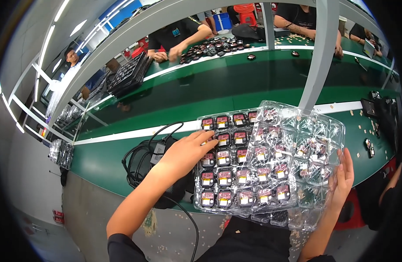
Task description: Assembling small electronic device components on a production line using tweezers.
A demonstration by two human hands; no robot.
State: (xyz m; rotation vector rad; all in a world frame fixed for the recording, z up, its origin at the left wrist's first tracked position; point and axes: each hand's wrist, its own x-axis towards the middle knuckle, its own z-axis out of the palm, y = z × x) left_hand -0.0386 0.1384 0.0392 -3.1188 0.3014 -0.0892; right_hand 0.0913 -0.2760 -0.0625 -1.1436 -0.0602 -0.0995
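A clear plastic blister tray (215, 204) at the bench's near edge holds rows of small black square units (224, 176) with red faces and white-and-yellow labels. My left hand (187, 150) lies over its left side, fingers stretched out and touching units in the upper rows. A second clear tray (319, 126) slants over the right part of the filled one; units show blurrily through its glossy pockets. With fingers pointing up along its right edge, my right hand (342, 177) grips this clear tray. More clear pockets show below it, near my lap.
Left of the trays sits a black desk fan (142, 163) with its cable. Beyond runs a green conveyor belt (201, 94), crossed by a grey metal post (316, 61). Co-workers sit opposite beside a pile of black units (214, 49). Black trays (131, 72) are stacked far left.
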